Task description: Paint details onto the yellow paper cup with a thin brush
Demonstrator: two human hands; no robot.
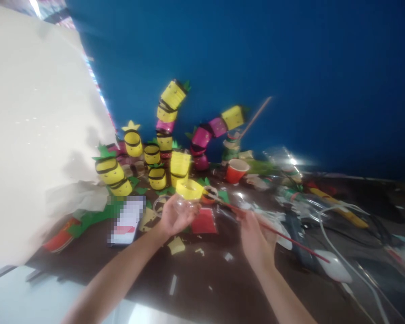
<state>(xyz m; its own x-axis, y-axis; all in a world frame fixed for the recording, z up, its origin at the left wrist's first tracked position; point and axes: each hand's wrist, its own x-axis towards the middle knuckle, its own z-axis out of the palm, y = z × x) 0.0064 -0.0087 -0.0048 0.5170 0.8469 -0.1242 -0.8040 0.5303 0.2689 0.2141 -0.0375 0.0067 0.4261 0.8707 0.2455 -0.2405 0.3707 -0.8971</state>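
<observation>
My left hand (175,215) holds a clear plastic cup (188,194) with a yellow band around it, above the dark table (202,279). My right hand (254,236) grips a thin red stick (290,240) that runs from near the cup down to the right. Behind the cup stand several yellow and pink decorated cups (170,148), some stacked in leaning towers, with green paper leaves.
An orange paper cup (236,170) stands behind the hands. A white sheet (37,135) fills the left side and a blue wall (256,67) the back. A phone (126,221), a red paper square (204,221), plastic wrap, white cables (337,225) and paper scraps litter the table.
</observation>
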